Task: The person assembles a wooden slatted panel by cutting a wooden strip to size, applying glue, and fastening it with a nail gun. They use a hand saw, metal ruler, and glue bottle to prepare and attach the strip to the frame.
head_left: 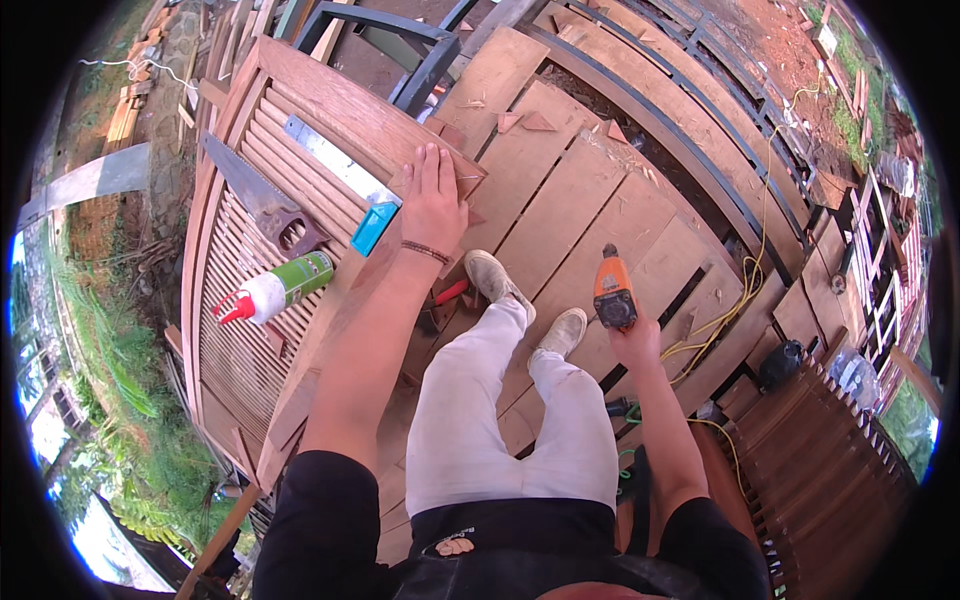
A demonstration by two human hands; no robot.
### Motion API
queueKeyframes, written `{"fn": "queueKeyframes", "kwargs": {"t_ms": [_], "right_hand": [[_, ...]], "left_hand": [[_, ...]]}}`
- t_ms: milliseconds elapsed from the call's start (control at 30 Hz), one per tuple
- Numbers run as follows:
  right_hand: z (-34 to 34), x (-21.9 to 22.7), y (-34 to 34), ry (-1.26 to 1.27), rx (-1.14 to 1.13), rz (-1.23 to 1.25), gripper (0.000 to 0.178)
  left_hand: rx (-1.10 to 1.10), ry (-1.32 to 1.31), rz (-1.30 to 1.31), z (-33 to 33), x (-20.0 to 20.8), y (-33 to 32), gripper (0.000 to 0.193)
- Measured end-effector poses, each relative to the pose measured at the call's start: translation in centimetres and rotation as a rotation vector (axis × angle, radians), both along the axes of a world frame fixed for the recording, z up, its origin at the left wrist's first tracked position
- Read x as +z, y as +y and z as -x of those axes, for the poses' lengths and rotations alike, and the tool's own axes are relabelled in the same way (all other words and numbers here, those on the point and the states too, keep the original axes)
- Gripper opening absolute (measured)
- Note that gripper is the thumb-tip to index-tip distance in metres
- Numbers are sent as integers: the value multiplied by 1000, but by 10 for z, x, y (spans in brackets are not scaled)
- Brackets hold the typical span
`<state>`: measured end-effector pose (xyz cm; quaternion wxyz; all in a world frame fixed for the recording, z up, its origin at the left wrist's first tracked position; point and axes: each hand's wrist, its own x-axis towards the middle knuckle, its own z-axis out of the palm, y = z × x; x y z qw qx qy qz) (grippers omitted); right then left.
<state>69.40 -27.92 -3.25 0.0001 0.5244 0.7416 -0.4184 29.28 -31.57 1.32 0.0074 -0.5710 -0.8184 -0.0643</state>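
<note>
My left hand (436,203) lies flat with fingers stretched on the corner of a louvered wooden panel (340,90). Close beside it rests a try square (340,160) with a metal blade and blue handle. A handsaw (262,198) with a dark wooden handle lies across the slats. Nearer to me, a green and white glue bottle (285,287) with a red cap is on its side. In my right hand (637,342) is an orange and black power drill (614,285), held over the floorboards away from the panel; its tip points forward.
I stand on a plank platform (590,200) scattered with wood offcuts (538,121). A yellow cord (745,290) runs along the right. Black metal frames (700,100) stand at the far right, and a dark slatted wooden panel (830,470) lies at the near right.
</note>
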Motion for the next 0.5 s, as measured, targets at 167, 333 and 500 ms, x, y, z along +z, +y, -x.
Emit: {"fn": "queueKeyframes", "kwargs": {"t_ms": [167, 333, 500], "right_hand": [[60, -18, 29, 487, 12, -140, 53], [114, -21, 25, 686, -130, -204, 38], [143, -71, 20, 713, -279, -150, 36]], "left_hand": [[14, -46, -111, -3, 2, -3, 78], [9, 11, -157, -7, -6, -5, 78], [46, 54, -220, -11, -11, -9, 77]]}}
